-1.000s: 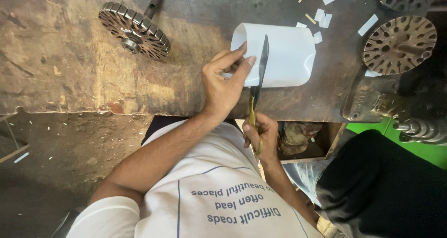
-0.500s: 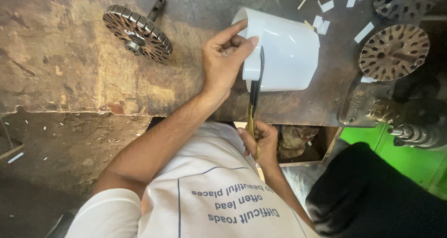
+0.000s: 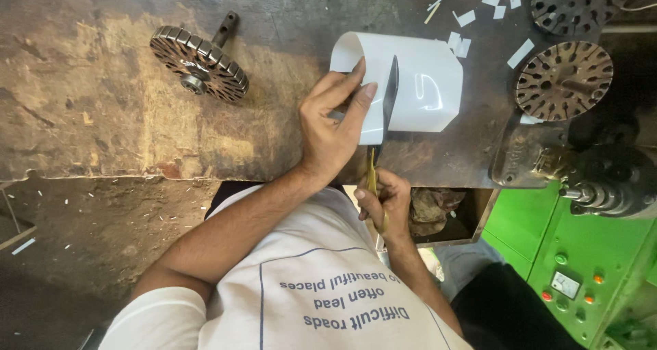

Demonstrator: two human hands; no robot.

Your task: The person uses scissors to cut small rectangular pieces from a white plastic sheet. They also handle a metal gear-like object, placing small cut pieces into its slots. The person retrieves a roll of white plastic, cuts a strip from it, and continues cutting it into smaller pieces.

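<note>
One white sheet [image 3: 417, 83], left hand [image 3: 332, 127] pinching it | one scissors [image 3: 383, 131], right hand [image 3: 384, 203] gripping | three rotor cores [image 3: 198, 62]

The tabletop [image 3: 102, 104] is a worn, stained surface with a rough, chipped front edge. A curled white sheet [image 3: 424, 83] lies on it near centre. At 9 o'clock from the sheet, well apart, a slotted metal rotor with shaft [image 3: 200, 64] rests on its side. At 3 o'clock, a round slotted core [image 3: 562, 80] sits; another core [image 3: 571, 4] lies at 1 o'clock. Small white paper offcuts [image 3: 479, 11] are scattered at 12 o'clock.
</note>
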